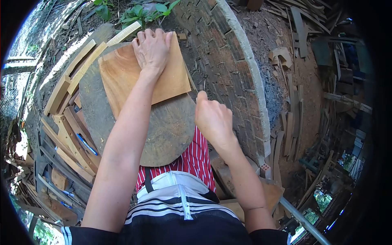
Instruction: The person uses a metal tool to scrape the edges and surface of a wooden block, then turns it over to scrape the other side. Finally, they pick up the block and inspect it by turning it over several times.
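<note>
A flat, light-brown wooden board lies on a round, worn wooden block in front of me. My left hand bears down on the board's upper part, its fingers bent over the far edge. Beside the board's right edge, my right hand is closed in a fist with the thumb on top. A thin, narrow strip runs along that edge towards the fist. Most of whatever the fist holds is hidden, so its kind cannot be told.
A low curved brick wall rises close to my right hand. Cut wooden pieces are stacked at the left, with a blue pen among them. More wood strips lie beyond the wall. Green leaves grow at the top.
</note>
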The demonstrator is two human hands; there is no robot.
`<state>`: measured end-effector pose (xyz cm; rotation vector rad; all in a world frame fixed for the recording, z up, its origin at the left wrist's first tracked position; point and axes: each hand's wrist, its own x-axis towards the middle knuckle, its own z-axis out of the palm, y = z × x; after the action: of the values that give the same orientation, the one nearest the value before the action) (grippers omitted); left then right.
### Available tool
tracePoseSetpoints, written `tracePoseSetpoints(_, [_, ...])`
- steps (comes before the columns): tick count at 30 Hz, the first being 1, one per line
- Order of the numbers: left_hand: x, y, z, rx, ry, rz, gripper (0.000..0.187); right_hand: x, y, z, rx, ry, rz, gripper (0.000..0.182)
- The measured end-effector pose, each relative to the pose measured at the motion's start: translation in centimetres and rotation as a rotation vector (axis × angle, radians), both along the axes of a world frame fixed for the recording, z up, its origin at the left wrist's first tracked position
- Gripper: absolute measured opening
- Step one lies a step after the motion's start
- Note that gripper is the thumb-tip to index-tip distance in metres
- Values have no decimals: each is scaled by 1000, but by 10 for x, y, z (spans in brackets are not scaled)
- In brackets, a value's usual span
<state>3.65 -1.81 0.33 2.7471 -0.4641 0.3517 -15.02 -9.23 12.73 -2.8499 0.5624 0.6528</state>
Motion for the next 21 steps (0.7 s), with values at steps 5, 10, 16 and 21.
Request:
tracePoseSetpoints(5, [-5,1,-2,-23,-71,-22,37,49,-17,-47,155,-193,6,16])
tracePoseSetpoints(10, [-11,-3,2,14,-42,-109,35,25,-10,-12,68,-13,-3,17])
tracePoseSetpoints(16, [-13,-3,0,-54,-65,-106,35,42,-16,-32,123,-36,47,19])
tracePoseSetpoints(21, [-14,-2,-1,17,-23,-88,36,3,-4,2,76,47,-60,16])
